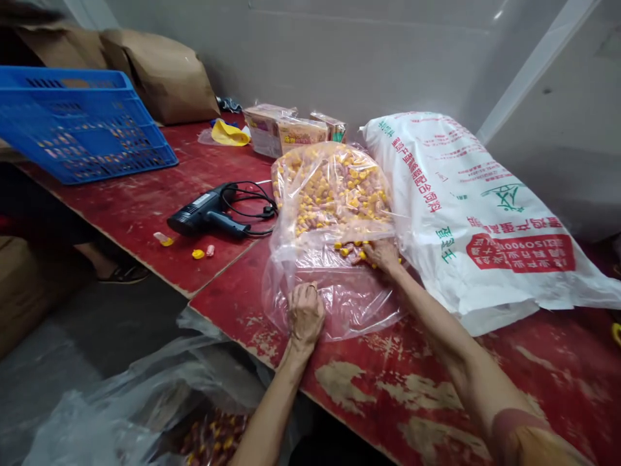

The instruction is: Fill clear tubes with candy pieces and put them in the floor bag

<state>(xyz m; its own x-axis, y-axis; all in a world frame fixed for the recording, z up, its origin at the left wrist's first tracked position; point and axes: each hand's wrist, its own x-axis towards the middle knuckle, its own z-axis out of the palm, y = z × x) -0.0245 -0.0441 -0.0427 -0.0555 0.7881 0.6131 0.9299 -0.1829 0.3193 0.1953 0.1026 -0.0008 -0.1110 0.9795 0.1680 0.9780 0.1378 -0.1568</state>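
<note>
A large clear plastic bag (359, 307) lies on the red table, its far part filled with many small pinkish pieces with yellow ends (334, 188). My left hand (306, 314) is closed on the near left part of the bag's film, knuckles up. Farther forward, my right hand (383, 254) reaches to the bag's right side, beside several loose yellow-ended pieces (347, 249). Its fingers point left and look partly stretched out; their tips are hard to make out among the pieces and film.
A big white printed sack (485, 213) lies right of the bag. Wrapped boxes (301, 133) stand behind it. To the left are a heat gun (208, 213) with a coiled cable, a blue crate (87, 129) and brown paper sacks (160, 74). Below the table edge sits another plastic bag (111, 408) of pieces.
</note>
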